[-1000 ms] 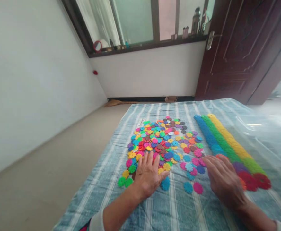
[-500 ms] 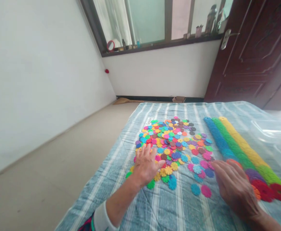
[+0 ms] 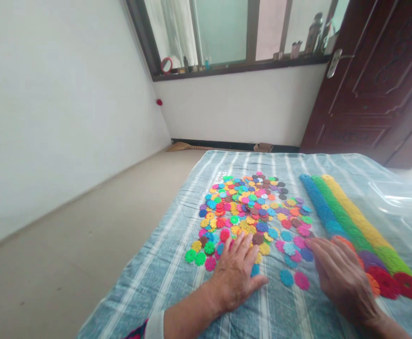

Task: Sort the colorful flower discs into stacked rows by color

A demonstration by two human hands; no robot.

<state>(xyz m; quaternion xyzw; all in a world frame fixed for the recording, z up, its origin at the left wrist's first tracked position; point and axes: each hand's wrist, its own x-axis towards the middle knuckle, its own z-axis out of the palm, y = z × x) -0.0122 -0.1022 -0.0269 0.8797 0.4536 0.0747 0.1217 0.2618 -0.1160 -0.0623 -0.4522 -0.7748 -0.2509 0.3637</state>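
Flower-shaped plastic discs [image 3: 251, 207] in many colours lie in a loose spread on a striped cloth. My left hand [image 3: 236, 270] lies palm down over the near edge of this spread, fingers stretched and thumb apart, covering some discs. My right hand [image 3: 343, 278] rests to the right, its fingers stretched out side by side against a partly hidden orange row of discs [image 3: 373, 284]. Its fingertips are near a pink disc and a dark blue disc [image 3: 306, 254]. Overlapped discs form long rows beside it: a blue row [image 3: 320, 207], a green row [image 3: 343, 214] and a yellow row [image 3: 361, 216].
A clear plastic container [image 3: 399, 197] stands at the right of the striped cloth [image 3: 177, 282]. Beyond are a dark red door [image 3: 371, 80] and a window sill [image 3: 241, 69] with small items. A broom [image 3: 184, 147] lies on the floor by the wall.
My left hand has moved right and nearer to me across the discs, uncovering red, green and pink ones at the left. My right hand stays almost in place.
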